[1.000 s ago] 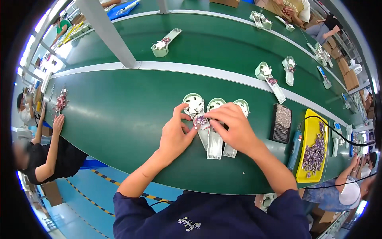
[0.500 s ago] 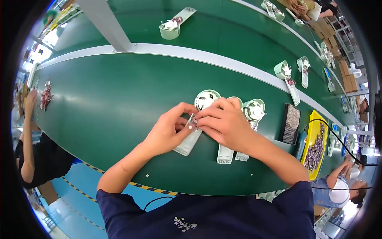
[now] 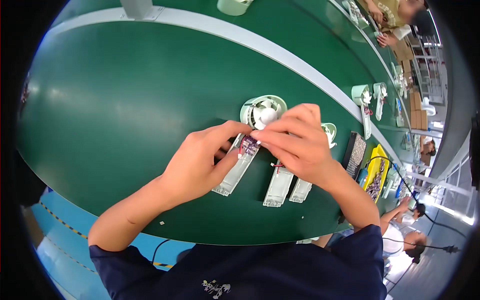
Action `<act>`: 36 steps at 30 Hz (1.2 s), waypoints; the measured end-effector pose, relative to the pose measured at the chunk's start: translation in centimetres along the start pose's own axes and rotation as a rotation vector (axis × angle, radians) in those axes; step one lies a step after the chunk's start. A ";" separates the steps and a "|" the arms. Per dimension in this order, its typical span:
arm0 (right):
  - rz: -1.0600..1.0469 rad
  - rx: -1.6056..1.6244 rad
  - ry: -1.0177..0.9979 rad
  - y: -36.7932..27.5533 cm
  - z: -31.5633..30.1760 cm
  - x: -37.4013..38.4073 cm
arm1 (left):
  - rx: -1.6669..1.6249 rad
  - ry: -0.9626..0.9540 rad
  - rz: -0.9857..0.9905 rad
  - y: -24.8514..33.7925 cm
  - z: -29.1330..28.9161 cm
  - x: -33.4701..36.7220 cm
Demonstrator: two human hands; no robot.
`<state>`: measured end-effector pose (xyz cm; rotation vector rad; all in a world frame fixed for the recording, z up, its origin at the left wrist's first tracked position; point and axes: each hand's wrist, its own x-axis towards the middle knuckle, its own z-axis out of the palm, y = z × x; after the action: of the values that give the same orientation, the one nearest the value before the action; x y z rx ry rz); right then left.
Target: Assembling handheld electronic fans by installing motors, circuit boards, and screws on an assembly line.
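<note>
A pale green handheld fan shell [image 3: 231, 177] lies on the table in front of me, its round head with white blades [image 3: 265, 113] pointing away. My left hand [image 3: 195, 156] grips the handle from the left, thumb and fingers on either side. A small purple circuit board [image 3: 249, 145] sits in the handle's upper part, with a red wire and a white connector [image 3: 241, 156] beside it. At the board's top edge, my right hand [image 3: 302, 147] has its fingertips pinched together; what they hold is hidden. Two similar shells, one an open handle [image 3: 278, 189], lie right of it, partly under my right hand.
A dark box of small parts [image 3: 354, 155] and a yellow tray [image 3: 381, 152] of circuit boards stand at the right. A pale rail [image 3: 225, 34] crosses the table beyond. More fans [image 3: 363, 102] lie past it, and co-workers [image 3: 395, 15] sit at the far right.
The view has shifted, so the table things sit differently in it. Both hands stay at the same fan shell; the circuit board in its handle now shows more clearly between them.
</note>
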<state>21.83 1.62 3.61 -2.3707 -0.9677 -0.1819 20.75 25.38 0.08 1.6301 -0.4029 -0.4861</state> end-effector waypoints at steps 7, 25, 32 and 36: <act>0.192 0.080 0.012 -1.3 0.0 0.8 | 0.008 -0.001 0.016 -0.3 -1.1 -0.5; 0.003 -0.347 -0.570 -4.9 -1.6 10.0 | 0.008 0.114 0.079 -1.2 -3.2 -0.4; 0.003 -0.396 -0.627 -5.3 -0.9 11.3 | 0.069 0.124 0.070 -1.6 -3.9 -0.2; 0.013 -0.382 -0.641 -4.9 -0.9 11.6 | 0.071 0.111 0.056 -1.6 -4.2 0.1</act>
<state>27.09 10.95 10.35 -2.8566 -1.2903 0.4710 23.06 29.03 -1.21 1.7007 -0.3855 -0.3405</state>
